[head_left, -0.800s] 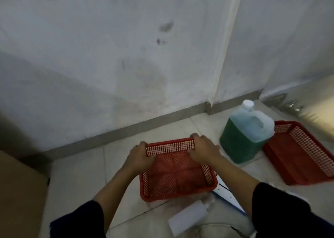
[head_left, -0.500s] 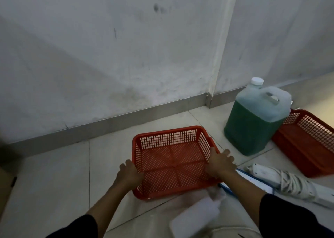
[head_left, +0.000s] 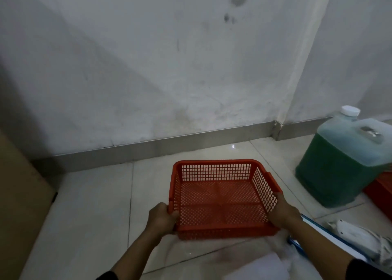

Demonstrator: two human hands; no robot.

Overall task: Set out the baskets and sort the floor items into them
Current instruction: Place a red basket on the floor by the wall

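Note:
An empty red mesh basket sits on the tiled floor a short way from the wall. My left hand grips its near left corner, fingers curled over the rim. My right hand holds its right side wall near the front. A second red basket shows only as a sliver at the right edge, behind a large jug of green liquid with a white cap. A white power strip with a coiled cord lies on the floor at the lower right. A white bottle lies in clear plastic just below the basket.
A grey wall with a skirting board runs behind the basket. A brown cardboard panel stands at the left edge. A flat white item with a blue edge lies under my right forearm.
My hands slid from the basket's far rim to its near corners. The basket now rests flat on the floor, and the view has shifted left so the second basket is almost out of frame.

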